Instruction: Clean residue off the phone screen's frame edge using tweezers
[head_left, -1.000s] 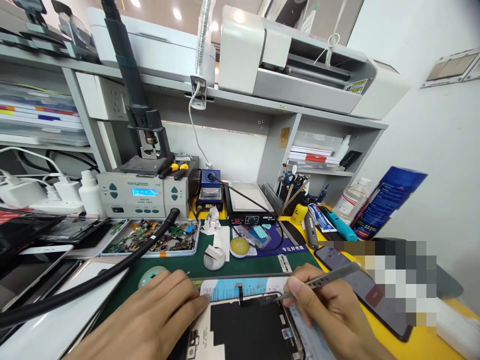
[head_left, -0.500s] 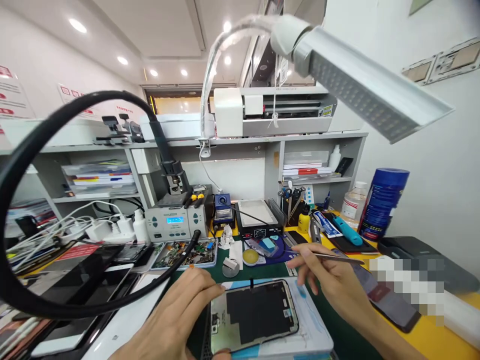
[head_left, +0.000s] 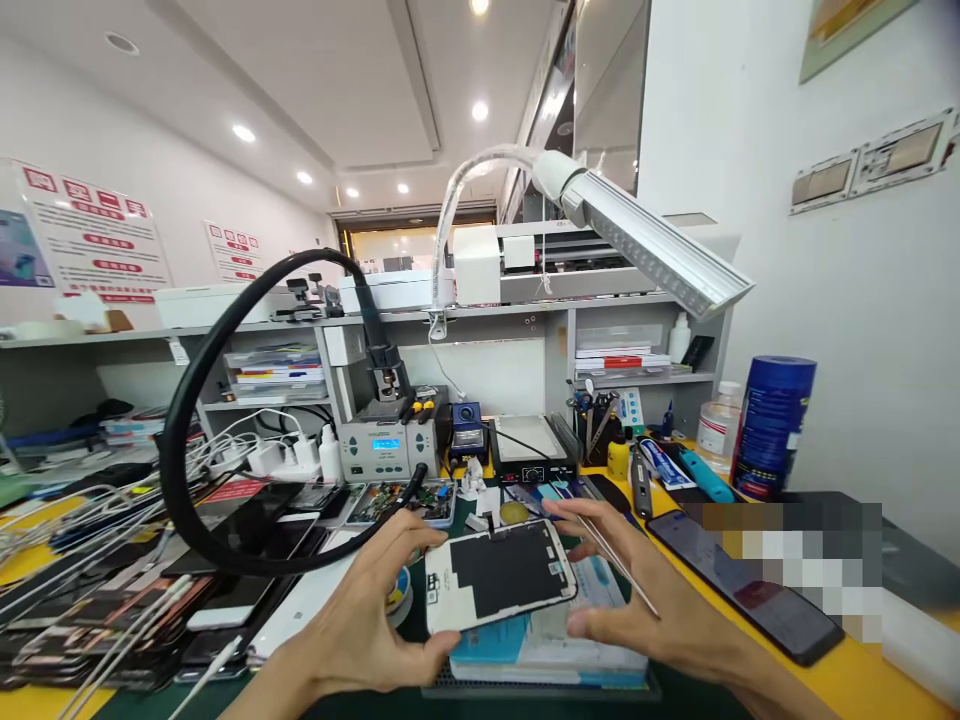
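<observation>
A phone screen panel (head_left: 510,570), its black and silver back side facing up, is tilted above a blue and white box (head_left: 555,645). My left hand (head_left: 367,610) grips the panel's left end between thumb and fingers. At the panel's right end is my right hand (head_left: 615,580), thumb and fingers curved around a gap, with thin metal tweezers (head_left: 619,560) held across the fingers. A short black flex cable (head_left: 491,522) sticks up from the panel's top edge.
Behind are a tray of circuit boards (head_left: 401,503), a hot air station (head_left: 386,448) and a heating plate (head_left: 529,445). Stacked phones (head_left: 97,600) lie left. At right lie a dark phone (head_left: 742,585) and a blue canister (head_left: 775,425). A black hose (head_left: 176,430) arches at left.
The panel has been lifted and tilted off the box in my left hand. My right hand has moved close to its right end, and the tweezers now point down to the right. The view has shifted.
</observation>
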